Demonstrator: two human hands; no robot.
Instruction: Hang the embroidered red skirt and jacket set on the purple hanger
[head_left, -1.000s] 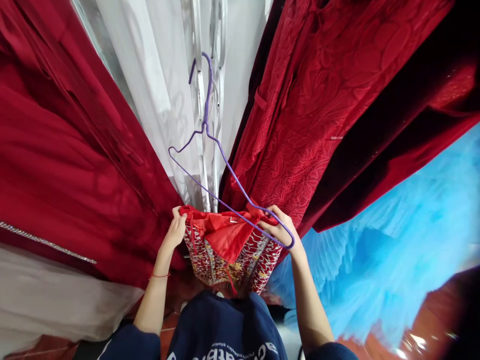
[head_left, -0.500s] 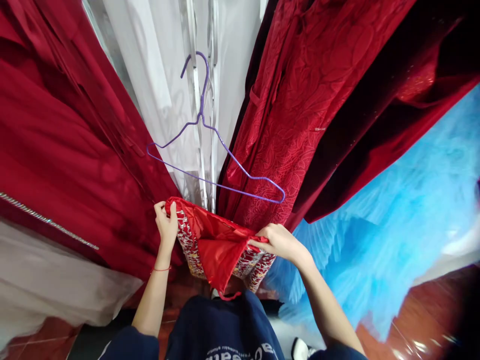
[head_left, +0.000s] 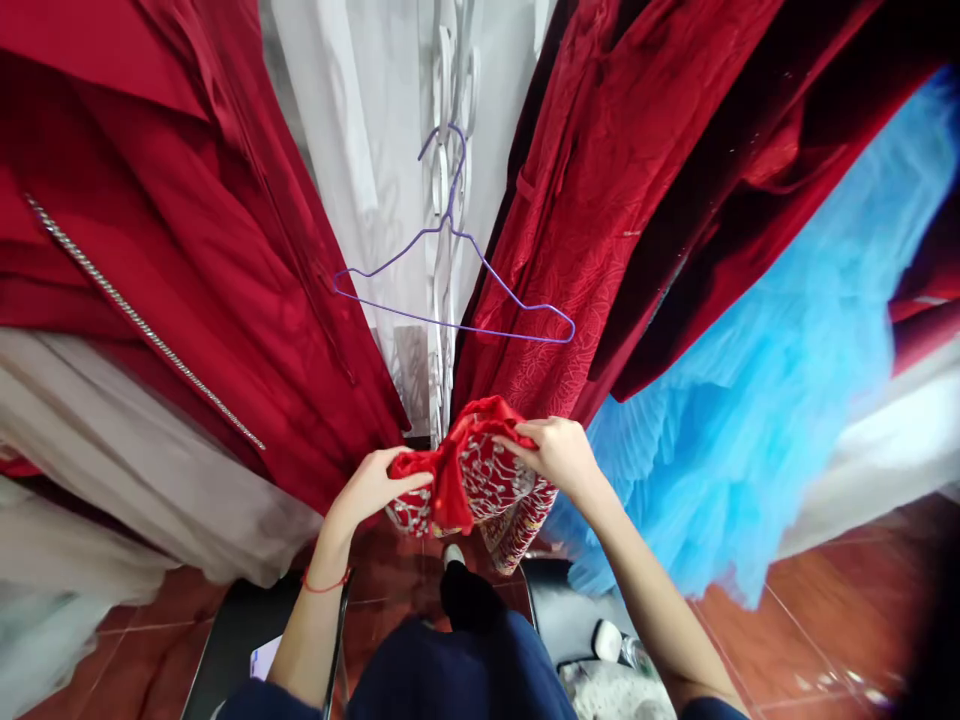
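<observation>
Gripping a red patterned garment (head_left: 480, 480), both hands, below purple hanger (head_left: 457, 290).

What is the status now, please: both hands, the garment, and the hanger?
Left hand and right hand both grip the red patterned garment. Purple hanger hangs empty above, apart from it. Red dresses crowd both sides.

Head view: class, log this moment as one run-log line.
left hand: grips red patterned garment | right hand: grips same garment | purple wire hanger: hangs bare above | surroundings: red dresses, blue tulle
</observation>
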